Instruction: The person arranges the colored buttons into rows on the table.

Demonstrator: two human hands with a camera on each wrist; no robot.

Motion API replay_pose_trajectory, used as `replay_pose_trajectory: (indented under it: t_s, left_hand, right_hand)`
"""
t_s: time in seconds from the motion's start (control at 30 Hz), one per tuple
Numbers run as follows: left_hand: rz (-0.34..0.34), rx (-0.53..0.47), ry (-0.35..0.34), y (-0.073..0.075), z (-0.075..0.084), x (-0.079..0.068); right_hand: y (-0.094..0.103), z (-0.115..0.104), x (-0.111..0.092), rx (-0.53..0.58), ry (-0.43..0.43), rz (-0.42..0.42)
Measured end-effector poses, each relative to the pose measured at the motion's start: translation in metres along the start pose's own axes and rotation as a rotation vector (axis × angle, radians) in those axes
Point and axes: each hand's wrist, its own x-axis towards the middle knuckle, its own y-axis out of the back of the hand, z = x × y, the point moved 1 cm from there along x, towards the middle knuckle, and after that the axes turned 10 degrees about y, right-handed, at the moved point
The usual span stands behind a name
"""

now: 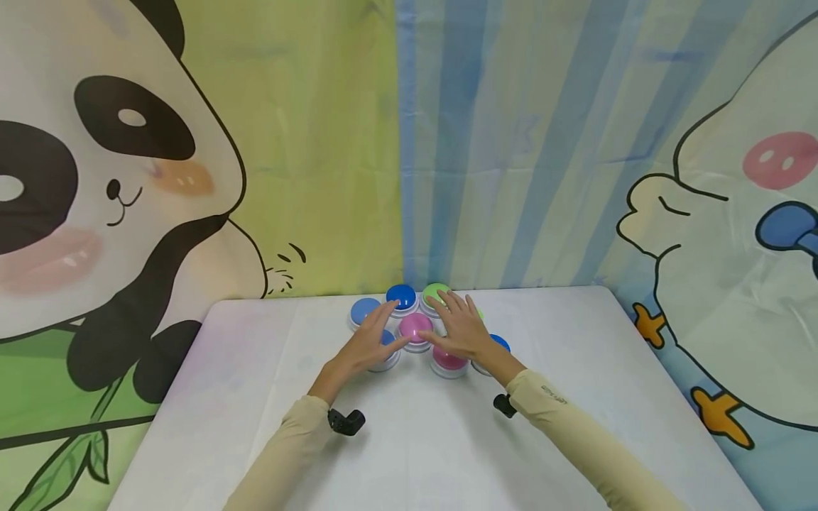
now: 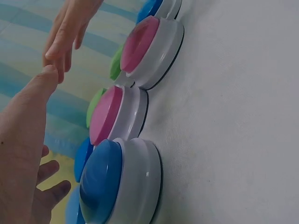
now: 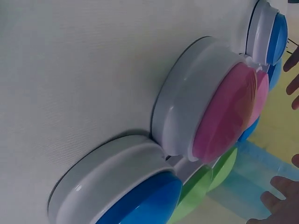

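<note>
Several round push buttons with coloured domes on white bases stand clustered toward the table's far side. My left hand [image 1: 364,346] hovers above the left ones, fingers spread, over a blue button [image 1: 385,362]; a lighter blue button [image 1: 363,311] and a dark blue button [image 1: 401,295] lie beyond. Spread out too, my right hand [image 1: 466,332] is above a deep pink button [image 1: 449,360], partly covering a green button [image 1: 434,292] and a blue button [image 1: 500,342]. Between the thumbs shows a pink button [image 1: 415,327]. In the left wrist view, both hands appear raised off the domes.
The white table [image 1: 409,447] ends just behind the buttons. Against its back edge hangs a printed curtain [image 1: 319,142] with a panda at left and a white cartoon figure at right. Small black cameras [image 1: 346,422] sit on both wrists.
</note>
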Motion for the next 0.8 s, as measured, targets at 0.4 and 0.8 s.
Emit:
replay_pose_trajectory:
  t_s: [0.4, 0.8]
  left_hand:
    - [-0.040, 0.059, -0.024, -0.010, 0.001, 0.015]
    - [-0.114, 0.121, -0.056, -0.020, 0.002, 0.031]
  right_hand:
    - [-0.013, 0.007, 0.011, 0.094, 0.020, -0.119]
    - [-0.032, 0.001, 0.019, 0.292, -0.096, -0.212]
